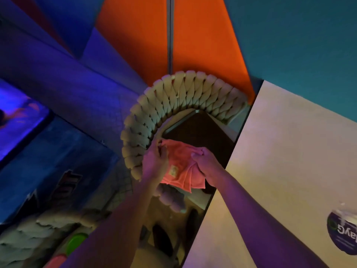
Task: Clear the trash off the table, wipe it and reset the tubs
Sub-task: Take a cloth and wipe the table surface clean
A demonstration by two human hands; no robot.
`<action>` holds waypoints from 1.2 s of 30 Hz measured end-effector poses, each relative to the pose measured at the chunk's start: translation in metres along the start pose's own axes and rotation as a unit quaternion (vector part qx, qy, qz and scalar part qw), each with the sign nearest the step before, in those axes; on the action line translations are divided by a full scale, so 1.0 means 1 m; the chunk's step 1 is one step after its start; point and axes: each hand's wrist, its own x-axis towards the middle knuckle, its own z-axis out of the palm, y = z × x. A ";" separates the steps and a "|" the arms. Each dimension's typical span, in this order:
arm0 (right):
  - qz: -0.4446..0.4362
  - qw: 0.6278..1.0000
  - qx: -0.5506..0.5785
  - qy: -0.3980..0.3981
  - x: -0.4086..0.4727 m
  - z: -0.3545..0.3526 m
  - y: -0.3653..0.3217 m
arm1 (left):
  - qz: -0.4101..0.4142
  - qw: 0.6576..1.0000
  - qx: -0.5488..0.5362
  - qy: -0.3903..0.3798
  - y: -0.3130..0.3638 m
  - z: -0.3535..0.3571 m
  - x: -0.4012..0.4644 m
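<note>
Pink cloth (181, 167) is held in the air between both hands, in front of a braided chair back (154, 113), off the table's left edge. Left hand (154, 161) pinches its left upper corner; right hand (206, 163) has a bunch of the right side gripped, loose folds hanging below. Table (286, 151) lies to the right, so right hand is nearer for wiping. Purple-labelled tub (342, 233) sits on the table at far right.
</note>
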 end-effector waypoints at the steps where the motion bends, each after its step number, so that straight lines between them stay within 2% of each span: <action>1: 0.004 1.000 -0.007 0.003 0.013 -0.003 -0.004 | 0.005 1.000 -0.004 -0.002 0.001 0.009 0.013; 8: 0.006 0.988 -0.146 0.046 0.120 -0.023 -0.023 | 0.046 0.999 0.009 -0.018 -0.001 0.079 0.096; 12: 0.022 0.981 -0.177 0.070 0.170 -0.022 -0.029 | 0.062 0.997 0.009 -0.036 -0.015 0.107 0.132; 16: 0.060 0.970 -0.221 0.085 0.218 -0.017 -0.029 | 0.024 0.997 0.010 -0.070 -0.037 0.144 0.170; 20: 0.073 0.969 -0.216 0.092 0.251 -0.012 -0.019 | -0.016 0.995 0.011 -0.093 -0.055 0.170 0.199; 24: 0.095 0.960 -0.242 0.104 0.278 -0.004 -0.003 | 0.014 0.993 0.024 -0.116 -0.072 0.193 0.221; 28: 0.119 0.951 -0.262 0.115 0.297 0.003 0.015 | 0.008 0.993 0.015 -0.116 -0.094 0.217 0.231; 36: 0.113 0.926 -0.335 0.130 0.324 0.009 0.032 | 0.041 0.990 0.041 -0.130 -0.120 0.236 0.243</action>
